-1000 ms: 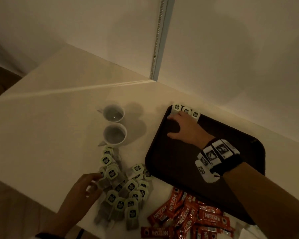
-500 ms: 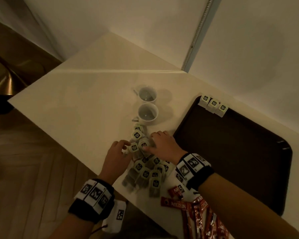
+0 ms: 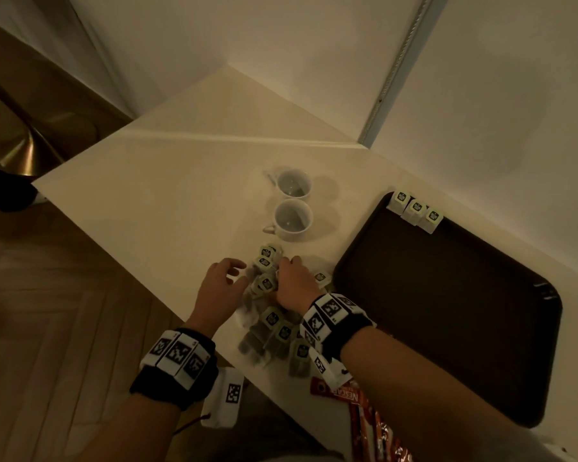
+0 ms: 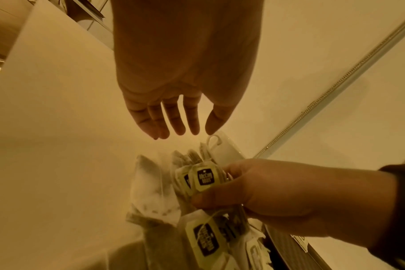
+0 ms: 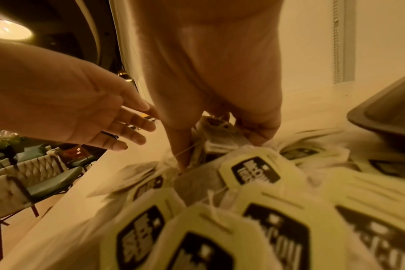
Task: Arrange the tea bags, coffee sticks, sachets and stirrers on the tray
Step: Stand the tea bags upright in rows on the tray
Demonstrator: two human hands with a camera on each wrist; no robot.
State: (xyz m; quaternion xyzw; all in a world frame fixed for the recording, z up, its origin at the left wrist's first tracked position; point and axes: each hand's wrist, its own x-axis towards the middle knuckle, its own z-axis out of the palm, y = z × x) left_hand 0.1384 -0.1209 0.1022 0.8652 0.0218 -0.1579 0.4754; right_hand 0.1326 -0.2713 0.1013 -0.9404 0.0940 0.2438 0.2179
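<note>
Head view: one dark tray [image 3: 447,295] lies right of both hands, three tea bags [image 3: 416,211] at its far corner. Two white cups [image 3: 292,216] stand beyond the fingers. Right hand [image 3: 294,285] pinches tea bags from the pile [image 3: 274,325] on the surface [image 3: 167,211]; left hand [image 3: 219,288] is spread, empty.

- Tea bags [image 3: 270,315] — a loose heap with pale green tags, just left of the tray [image 3: 447,315].
- Three tea bags [image 3: 416,210] in a row on the tray's far-left corner.
- Red coffee sticks [image 3: 364,415] — near the tray's front-left corner.

Right hand [image 3: 292,285]: I see it curled down on the tea bag pile [image 3: 274,325].
Left hand [image 3: 219,288]: just left of that grip, fingers loose.
Tray [image 3: 447,311]: right of the grip, three tea bags [image 3: 416,210] at its far corner.
Cups [image 3: 292,215]: beyond the grip.
</note>
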